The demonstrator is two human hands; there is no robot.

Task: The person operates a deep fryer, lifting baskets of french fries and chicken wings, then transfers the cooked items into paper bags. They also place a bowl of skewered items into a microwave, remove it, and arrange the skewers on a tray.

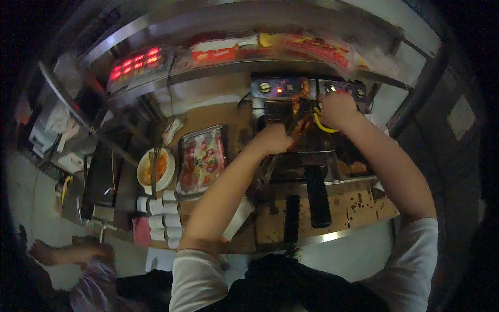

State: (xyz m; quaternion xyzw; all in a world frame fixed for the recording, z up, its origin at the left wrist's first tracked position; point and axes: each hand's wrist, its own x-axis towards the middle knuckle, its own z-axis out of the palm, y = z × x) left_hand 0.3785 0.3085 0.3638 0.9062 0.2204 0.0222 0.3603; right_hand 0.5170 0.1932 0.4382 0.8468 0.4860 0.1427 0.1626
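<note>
My left hand point(277, 138) is closed around what look like dark metal tongs point(269, 167), blurred by motion. Beyond it, reddish-brown pieces of cooked food point(301, 97) stand up over a countertop deep fryer point(286, 167). My right hand point(339, 111) grips a yellow-handled tool point(324, 124), perhaps scissors, close to the food; its working end is hidden. Black basket handles point(317, 197) stick out towards me from the fryer. Behind, its control panel point(273, 87) has knobs and a lit red lamp.
Left of the fryer lie a stained metal tray point(202, 160), a white bowl point(156, 167) of orange food with a fork-like utensil across it, and several white cups point(165, 214). A shelf point(183, 78) with boxes and packets runs above. Another person's arm point(70, 251) is at lower left.
</note>
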